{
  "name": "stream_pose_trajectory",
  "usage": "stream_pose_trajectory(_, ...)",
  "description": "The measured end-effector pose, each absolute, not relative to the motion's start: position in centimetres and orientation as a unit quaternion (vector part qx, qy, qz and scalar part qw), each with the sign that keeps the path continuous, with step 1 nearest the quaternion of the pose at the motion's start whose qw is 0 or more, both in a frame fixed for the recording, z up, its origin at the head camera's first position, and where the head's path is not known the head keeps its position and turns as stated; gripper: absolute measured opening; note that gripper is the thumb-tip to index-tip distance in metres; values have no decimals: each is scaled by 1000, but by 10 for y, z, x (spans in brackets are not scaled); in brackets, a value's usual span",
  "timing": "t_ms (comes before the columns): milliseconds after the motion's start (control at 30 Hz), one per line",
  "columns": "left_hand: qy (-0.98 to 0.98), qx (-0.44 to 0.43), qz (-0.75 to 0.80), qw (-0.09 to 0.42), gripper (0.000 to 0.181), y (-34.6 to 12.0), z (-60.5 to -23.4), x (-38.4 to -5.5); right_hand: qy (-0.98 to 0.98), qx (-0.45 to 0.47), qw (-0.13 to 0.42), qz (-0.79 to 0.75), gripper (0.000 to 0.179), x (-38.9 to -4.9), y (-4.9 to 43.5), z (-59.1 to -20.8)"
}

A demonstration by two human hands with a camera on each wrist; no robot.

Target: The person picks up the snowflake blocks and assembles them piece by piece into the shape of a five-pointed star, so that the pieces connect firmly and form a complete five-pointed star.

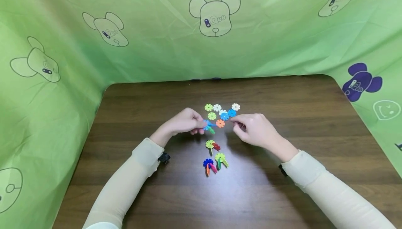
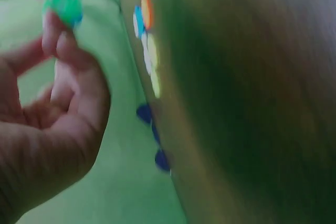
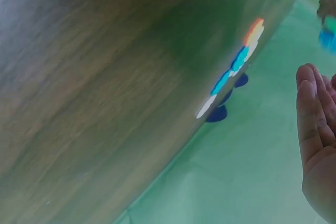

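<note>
The left hand (image 1: 188, 121) pinches a blue-and-green cluster of notched plastic discs (image 1: 208, 127) above the brown table (image 1: 251, 201); the right hand (image 1: 257, 130), fingers loose, seemingly empty, hovers beside flat blue discs (image 1: 224, 116). Uneven pressure could loosen the cluster.

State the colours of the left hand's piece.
The piece is blue and green, clearest in the head view.

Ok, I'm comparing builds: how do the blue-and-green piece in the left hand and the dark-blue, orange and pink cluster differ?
The blue-and-green piece is held in the left hand; the dark-blue cluster rests on the table. The piece shows light blue and green; the cluster, dark blue, orange and pink. Both are multicoloured.
</note>
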State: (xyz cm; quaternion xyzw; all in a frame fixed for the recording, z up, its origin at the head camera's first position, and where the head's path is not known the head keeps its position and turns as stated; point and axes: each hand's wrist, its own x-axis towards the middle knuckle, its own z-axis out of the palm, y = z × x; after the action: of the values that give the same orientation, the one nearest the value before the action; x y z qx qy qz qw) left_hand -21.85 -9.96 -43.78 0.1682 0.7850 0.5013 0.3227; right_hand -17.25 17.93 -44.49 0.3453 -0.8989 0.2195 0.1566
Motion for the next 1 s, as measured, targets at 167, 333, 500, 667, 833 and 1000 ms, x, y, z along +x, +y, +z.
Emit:
stream_pose_trajectory(167, 786, 226, 411, 402, 27, -115, -435, -220, -917, 314, 129, 208, 20, -178, 187, -447)
stream_pose_trajectory(333, 793, 257, 342, 435, 31, -117, -437, -217, -926, 295, 110, 207, 21, -180, 191, -450)
stream_pose_trajectory(500, 815, 259, 295, 427, 36, -117, -442, -215, -933, 278, 103, 205, 21, -185, 195, -453)
stream_pose_trajectory(667, 846, 250, 253, 397, 32, -118, -444, -216, -946, 247, 76, 196, 19, -194, 200, -454)
stream_pose_trajectory(833, 868, 225, 230, 378, 39, -120, -444, -216, -958, 219, 36, 182, 17, -208, 205, -454)
stream_pose_trajectory(1000, 891, 216, 228, 329, 49, -121, -446, -216, -964, 211, 5, 160, 21, -220, 202, -455)
